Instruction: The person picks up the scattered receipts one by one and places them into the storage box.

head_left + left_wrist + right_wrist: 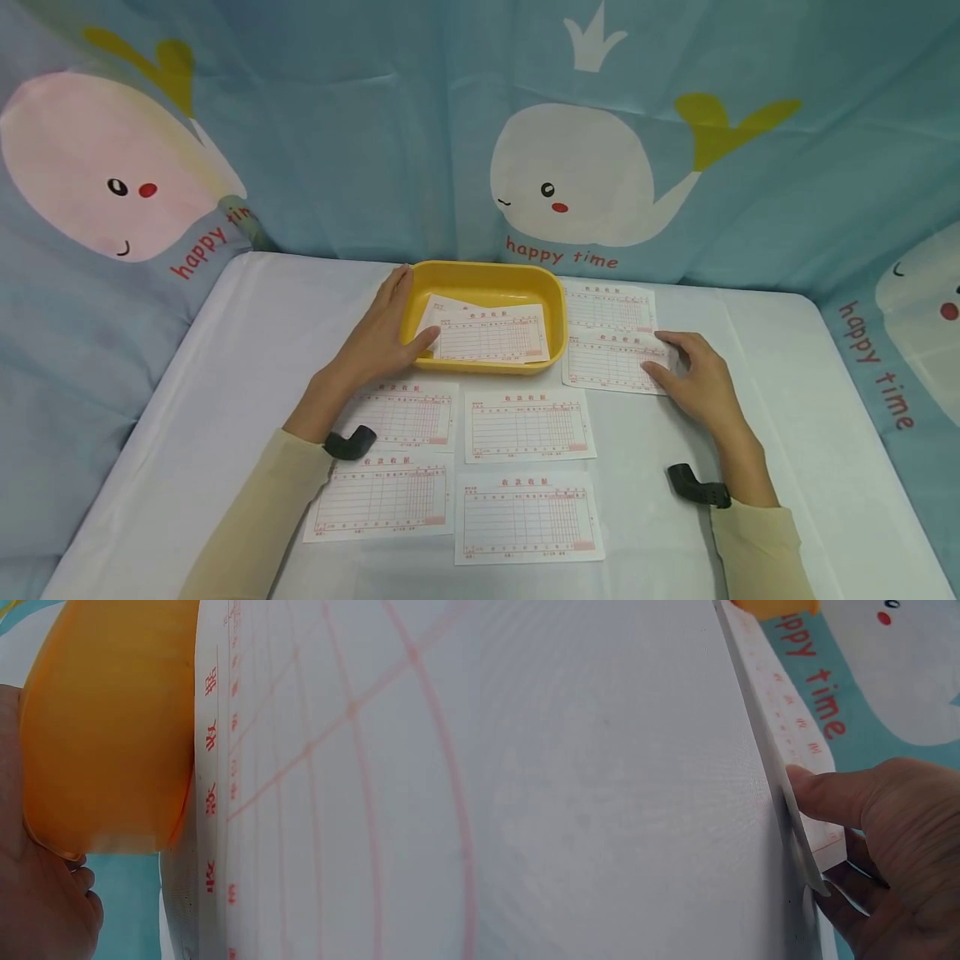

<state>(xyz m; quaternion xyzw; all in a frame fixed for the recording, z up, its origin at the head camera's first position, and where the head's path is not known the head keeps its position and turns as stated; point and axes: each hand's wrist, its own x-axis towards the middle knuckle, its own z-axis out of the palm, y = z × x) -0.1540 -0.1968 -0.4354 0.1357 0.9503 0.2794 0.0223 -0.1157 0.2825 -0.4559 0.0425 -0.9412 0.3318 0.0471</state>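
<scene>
A yellow tray stands at the back middle of the table with printed receipt sheets lying in it. My left hand lies against the tray's left wall, fingers straight along the rim and thumb over the edge on the sheet inside. My right hand is at the right edge of a receipt sheet just right of the tray. In the right wrist view its thumb presses on top of that sheet, the fingers sit under the lifted edge, and the hand pinches it.
Several more receipt sheets lie flat on the white cloth: one behind the pinched sheet and others in two rows in front of the tray. A blue whale-print curtain closes off the back and sides.
</scene>
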